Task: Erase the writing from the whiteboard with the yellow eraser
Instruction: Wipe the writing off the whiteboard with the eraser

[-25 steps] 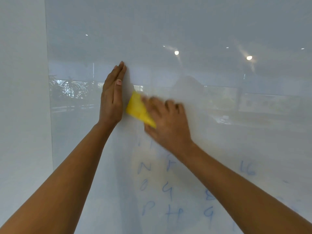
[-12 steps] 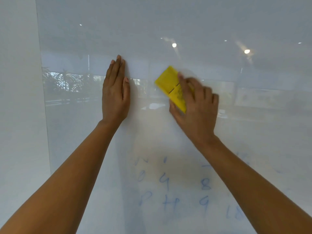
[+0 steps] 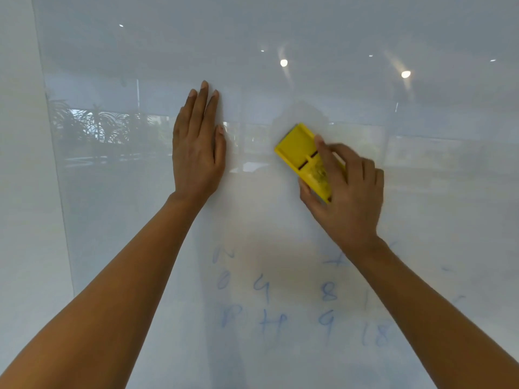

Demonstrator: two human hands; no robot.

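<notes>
The glossy whiteboard (image 3: 280, 226) fills the view in front of me. My right hand (image 3: 346, 195) grips the yellow eraser (image 3: 302, 153) and presses it flat against the board, tilted with its free end pointing up and left. My left hand (image 3: 198, 147) lies flat on the board with fingers together pointing up, a hand's width left of the eraser. Faint blue writing (image 3: 295, 301) of letters and numbers stays in rows below both hands, partly crossed by my right forearm.
The board's left edge (image 3: 56, 175) runs down the left side, with a plain white wall (image 3: 19, 192) beyond it. The board surface reflects ceiling lights (image 3: 284, 63) and plants (image 3: 98, 122).
My right hand has carried the eraser from beside my left hand out to the right, then slightly down. The top row of blue writing has faded. My left hand stays flat on the board.
</notes>
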